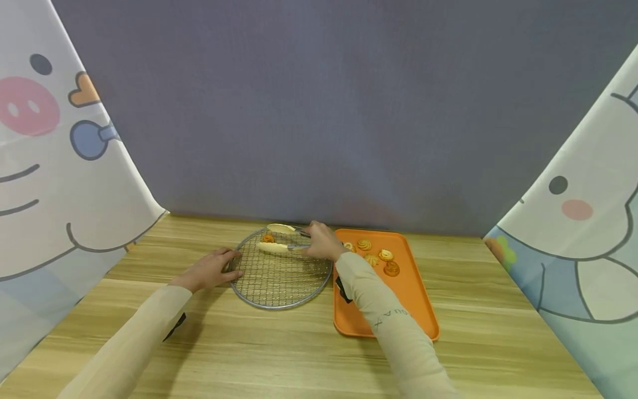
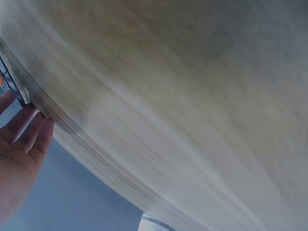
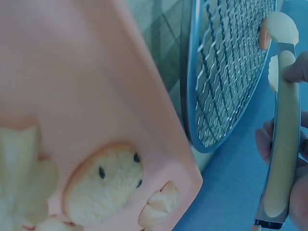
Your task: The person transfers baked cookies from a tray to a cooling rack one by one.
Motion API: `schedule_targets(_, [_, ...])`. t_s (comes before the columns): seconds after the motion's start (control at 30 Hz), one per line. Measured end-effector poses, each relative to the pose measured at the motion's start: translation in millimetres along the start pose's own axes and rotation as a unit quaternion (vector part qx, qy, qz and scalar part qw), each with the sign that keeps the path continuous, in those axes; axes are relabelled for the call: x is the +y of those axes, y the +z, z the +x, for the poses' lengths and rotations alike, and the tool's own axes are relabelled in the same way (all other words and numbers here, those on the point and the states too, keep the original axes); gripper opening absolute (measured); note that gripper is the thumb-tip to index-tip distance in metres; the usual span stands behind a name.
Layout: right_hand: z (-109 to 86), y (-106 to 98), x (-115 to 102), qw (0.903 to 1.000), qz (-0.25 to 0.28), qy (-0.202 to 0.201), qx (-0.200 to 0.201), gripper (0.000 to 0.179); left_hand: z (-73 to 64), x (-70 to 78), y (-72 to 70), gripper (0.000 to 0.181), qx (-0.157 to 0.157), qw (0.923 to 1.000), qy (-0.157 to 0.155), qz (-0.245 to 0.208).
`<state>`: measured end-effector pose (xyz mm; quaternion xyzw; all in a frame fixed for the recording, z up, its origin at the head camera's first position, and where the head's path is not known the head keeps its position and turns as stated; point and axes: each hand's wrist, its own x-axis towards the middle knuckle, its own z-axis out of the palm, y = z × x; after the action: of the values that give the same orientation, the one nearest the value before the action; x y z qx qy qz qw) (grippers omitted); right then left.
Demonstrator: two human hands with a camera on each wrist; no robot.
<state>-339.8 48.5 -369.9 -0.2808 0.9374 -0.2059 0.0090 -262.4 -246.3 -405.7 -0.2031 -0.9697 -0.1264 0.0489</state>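
Closest to the camera there's a pair of cream fabric sleeves (image 1: pixel 132 338), reaching over a pale wood-grain surface (image 1: pixel 259 357). Far left, the left hand (image 1: pixel 209 270) has a loose grip, fingers relaxed against the rim of a round grey wire-mesh rack (image 1: pixel 279 288), not clenched on anything. Toward the rack's far side sits a small orange-brown biscuit (image 1: pixel 267 239), between the spread cream tips of some metal-and-cream tongs (image 1: pixel 276 248). Looks like there's a gap, but I can't tell whether either tip touches it. The right hand (image 1: pixel 321 242) has its grip wrapped around the tongs. On the right, beside the rack, is a rectangular orange tray (image 1: pixel 417 307) with yellow swirled biscuits (image 1: pixel 364 244), a pale-topped round biscuit (image 1: pixel 386 255) and a brown round biscuit (image 1: pixel 391 269).

My read: the step in hand is setting that one biscuit on the rack. Next move imo calls for lifting the parted tongs without dragging it, rim kept steady, then heading right for another.
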Motion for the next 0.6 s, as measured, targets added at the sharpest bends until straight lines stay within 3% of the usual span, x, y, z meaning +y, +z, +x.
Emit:
schedule_targets(0.3, [-3.7,-8,8,0.9992,-0.011,-0.034,0.016,0.07,1.0,-0.9,1.0,0.053,0.009,0.9999,0.005,0.003])
schedule_targets(0.6, [-14.2,-23,16,0.9996,-0.014,-0.024,0.007,0.071,1.9,-2.2,3.3,0.054,0.012,0.9999,0.012,0.0])
